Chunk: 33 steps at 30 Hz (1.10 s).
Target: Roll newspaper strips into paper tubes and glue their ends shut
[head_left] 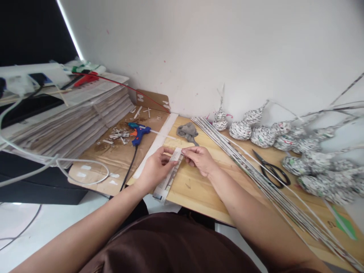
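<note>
A narrow strip of printed paper (170, 177) lies over the front part of the wooden table, its near end reaching the edge. My left hand (158, 167) grips the strip near its far end, thumb across it and fingers curled at its left side. At the strip's far right corner, my right hand (198, 158) pinches the paper between thumb and fingertips. Just beyond the hands rests a crumpled grey cloth (187, 131). To the left, a blue glue gun (140, 133) lies on brown cardboard.
Long thin paper rods (247, 167) run diagonally on the right, beside black scissors (273, 172). Woven paper shapes (263, 136) line the wall. A newspaper stack (93, 117), paper scraps (119, 135) and a looping white cable (82, 183) are at left.
</note>
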{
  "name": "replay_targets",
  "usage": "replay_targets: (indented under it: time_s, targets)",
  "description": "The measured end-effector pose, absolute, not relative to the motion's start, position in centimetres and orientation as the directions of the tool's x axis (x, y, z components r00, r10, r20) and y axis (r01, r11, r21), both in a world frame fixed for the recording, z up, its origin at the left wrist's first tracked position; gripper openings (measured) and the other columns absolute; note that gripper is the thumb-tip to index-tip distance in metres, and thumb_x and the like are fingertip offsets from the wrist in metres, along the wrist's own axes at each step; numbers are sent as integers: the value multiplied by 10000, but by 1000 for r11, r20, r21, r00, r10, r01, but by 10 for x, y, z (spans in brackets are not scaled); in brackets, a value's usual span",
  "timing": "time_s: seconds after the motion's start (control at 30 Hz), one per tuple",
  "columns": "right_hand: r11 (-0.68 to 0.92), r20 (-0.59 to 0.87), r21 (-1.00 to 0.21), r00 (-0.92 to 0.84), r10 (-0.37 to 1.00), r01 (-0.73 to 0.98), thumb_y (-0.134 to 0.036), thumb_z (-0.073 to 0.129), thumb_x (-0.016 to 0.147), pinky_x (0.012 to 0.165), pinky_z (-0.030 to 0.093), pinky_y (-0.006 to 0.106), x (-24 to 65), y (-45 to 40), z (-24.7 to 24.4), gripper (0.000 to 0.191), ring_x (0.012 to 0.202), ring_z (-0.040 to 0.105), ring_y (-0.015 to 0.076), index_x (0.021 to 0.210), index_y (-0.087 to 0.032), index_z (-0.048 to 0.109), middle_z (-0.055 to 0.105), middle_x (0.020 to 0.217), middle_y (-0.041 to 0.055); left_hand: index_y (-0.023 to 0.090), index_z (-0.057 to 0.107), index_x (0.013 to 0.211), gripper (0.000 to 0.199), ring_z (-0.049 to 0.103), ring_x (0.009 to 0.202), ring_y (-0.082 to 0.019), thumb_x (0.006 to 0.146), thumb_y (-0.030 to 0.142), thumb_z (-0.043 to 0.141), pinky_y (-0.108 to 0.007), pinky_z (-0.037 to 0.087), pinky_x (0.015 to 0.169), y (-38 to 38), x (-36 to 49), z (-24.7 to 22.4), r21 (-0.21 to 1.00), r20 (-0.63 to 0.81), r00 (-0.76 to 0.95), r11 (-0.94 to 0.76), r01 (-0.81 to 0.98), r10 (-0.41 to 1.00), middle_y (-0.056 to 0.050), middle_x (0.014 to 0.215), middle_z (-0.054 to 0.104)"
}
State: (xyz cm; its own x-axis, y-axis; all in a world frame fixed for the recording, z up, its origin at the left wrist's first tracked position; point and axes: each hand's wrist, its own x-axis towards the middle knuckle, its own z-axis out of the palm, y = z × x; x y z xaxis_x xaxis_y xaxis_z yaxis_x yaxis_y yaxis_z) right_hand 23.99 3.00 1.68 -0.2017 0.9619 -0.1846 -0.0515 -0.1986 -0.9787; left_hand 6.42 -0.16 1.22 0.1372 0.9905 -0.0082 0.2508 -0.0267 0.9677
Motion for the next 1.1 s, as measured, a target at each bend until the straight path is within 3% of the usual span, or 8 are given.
replay_targets:
  time_s: [0.13,0.27,0.4,0.6,0.7,0.9,1.0,1.1]
  targets:
    - [-229,-218,-972,-159,963,-58,-394,754,645,400,238,191,240,32,14,286,472,416,69,763,-136,715,525,520,-21,223,485,904,235,597,636,-127,753,263,661,-236,449,620,-2,64,6,898,180,75,-195,395,981,33,728,635]
    - [-244,-232,-965,-124,965,-94,-400,788,597,385,204,194,241,34,11,294,452,394,68,699,-145,681,505,501,-30,207,562,779,60,575,673,-134,820,250,574,-246,439,671,-4,65,3,854,229,175,-284,435,957,15,729,627]
    - [-242,-231,-963,-99,968,-116,-414,823,544,385,192,193,239,32,14,336,452,386,69,631,-149,636,479,479,-41,218,684,933,157,609,848,-175,827,221,569,-288,459,788,-4,65,4,839,270,271,-364,405,924,-40,954,683]
    - [-232,-222,-962,-85,971,-145,-537,782,591,361,189,190,239,32,17,441,423,372,58,568,-148,576,467,480,-33,229,698,1048,256,621,823,-183,810,288,625,-305,485,740,-1,64,1,911,180,305,-276,308,935,-61,1043,690]
    - [-220,-206,-959,-95,974,-178,-603,705,657,359,220,182,242,36,13,484,464,439,66,699,-123,668,505,571,-7,210,691,1067,287,637,915,-205,806,315,637,-319,492,807,1,62,-3,959,143,281,-203,198,949,-75,1065,695]
    - [-163,-134,-982,-259,956,-91,-504,705,709,412,294,184,248,36,13,400,549,510,77,881,-142,702,600,727,20,202,679,1077,285,628,1021,-212,817,304,624,-347,467,920,2,60,-8,962,182,240,-223,155,954,-80,1136,680]
    - [-105,-100,-995,-313,945,1,-459,728,710,425,280,195,246,32,16,343,513,462,75,859,-151,698,584,633,-4,211,675,1080,273,627,1003,-203,828,298,618,-336,468,901,2,60,-8,942,216,248,-268,203,944,-71,1126,682]
    - [-43,-56,-998,-254,965,53,-457,714,729,432,253,209,243,29,15,304,463,381,67,726,-155,675,522,534,-26,216,679,1073,261,636,913,-188,833,296,613,-313,480,820,1,60,-6,921,227,266,-295,254,937,-64,1095,690]
